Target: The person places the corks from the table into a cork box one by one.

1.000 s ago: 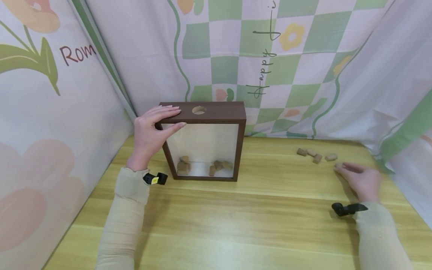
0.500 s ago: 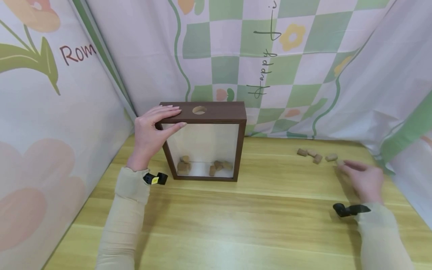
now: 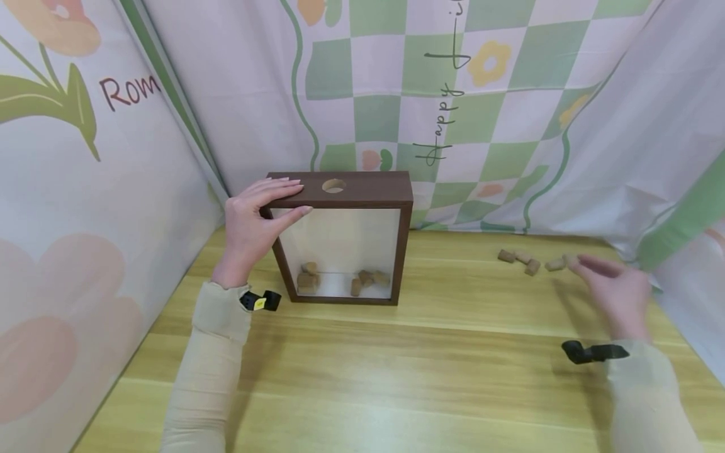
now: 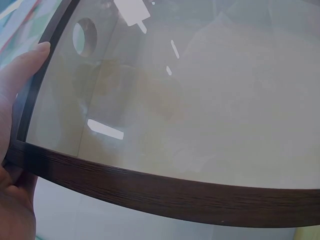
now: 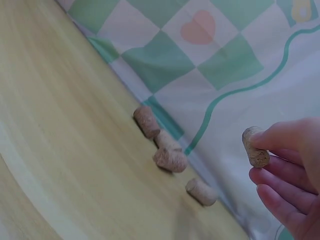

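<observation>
A dark wooden frame box (image 3: pixel 404 251) with a glass front and a round hole (image 3: pixel 334 185) in its top stands upright on the table. Several corks (image 3: pixel 308 281) lie inside along its bottom. My left hand (image 3: pixel 249 220) grips the box's upper left corner, thumb on the front edge and fingers over the top. In the right wrist view, a cork (image 5: pixel 256 147) is pinched between thumb and fingers of my right hand (image 5: pixel 295 170), raised above the table. Left of that hand, several loose corks (image 5: pixel 170 160) lie on the table, one (image 5: pixel 201 192) a little apart from the others.
The wooden table (image 3: pixel 362 365) has a light, striped grain. A checked curtain (image 3: pixel 430 113) hangs right behind the box and the loose corks. Another printed curtain (image 3: pixel 85 207) borders the table on the left, and pale cloth (image 3: pixel 685 264) on the right.
My right hand has lifted its cork off the table and shifted slightly back and to the right. The left hand and the box stay as they were.
</observation>
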Tool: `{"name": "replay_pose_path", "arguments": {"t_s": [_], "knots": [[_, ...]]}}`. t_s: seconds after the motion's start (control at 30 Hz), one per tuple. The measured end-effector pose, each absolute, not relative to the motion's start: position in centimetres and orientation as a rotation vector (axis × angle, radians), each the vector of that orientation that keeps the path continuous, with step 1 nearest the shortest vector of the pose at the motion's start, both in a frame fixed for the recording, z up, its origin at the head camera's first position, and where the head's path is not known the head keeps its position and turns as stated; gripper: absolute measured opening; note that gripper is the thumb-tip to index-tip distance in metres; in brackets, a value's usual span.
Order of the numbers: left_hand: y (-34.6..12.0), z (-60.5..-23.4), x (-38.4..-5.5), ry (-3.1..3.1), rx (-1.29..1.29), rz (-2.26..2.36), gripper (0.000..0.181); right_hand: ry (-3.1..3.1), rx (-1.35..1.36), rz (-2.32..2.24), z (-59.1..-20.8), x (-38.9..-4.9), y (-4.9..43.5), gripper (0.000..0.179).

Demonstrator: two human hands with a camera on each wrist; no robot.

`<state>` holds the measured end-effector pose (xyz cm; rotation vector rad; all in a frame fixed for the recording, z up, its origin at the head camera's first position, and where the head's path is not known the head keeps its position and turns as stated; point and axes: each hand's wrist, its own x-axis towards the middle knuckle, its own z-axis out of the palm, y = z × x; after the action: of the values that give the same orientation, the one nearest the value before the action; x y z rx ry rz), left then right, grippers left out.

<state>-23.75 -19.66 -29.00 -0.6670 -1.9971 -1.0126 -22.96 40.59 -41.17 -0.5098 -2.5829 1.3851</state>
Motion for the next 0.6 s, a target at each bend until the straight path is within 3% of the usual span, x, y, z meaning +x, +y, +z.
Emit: {"name": "replay_pose_path", "arguments": {"t_s": [0.6], "knots": [[-19.7,-29.0,-23.7,-2.010,-0.659,-1.001,0.037,-2.541,-0.376,1.310,-36.8,-22.4,36.1,0.063]]}}
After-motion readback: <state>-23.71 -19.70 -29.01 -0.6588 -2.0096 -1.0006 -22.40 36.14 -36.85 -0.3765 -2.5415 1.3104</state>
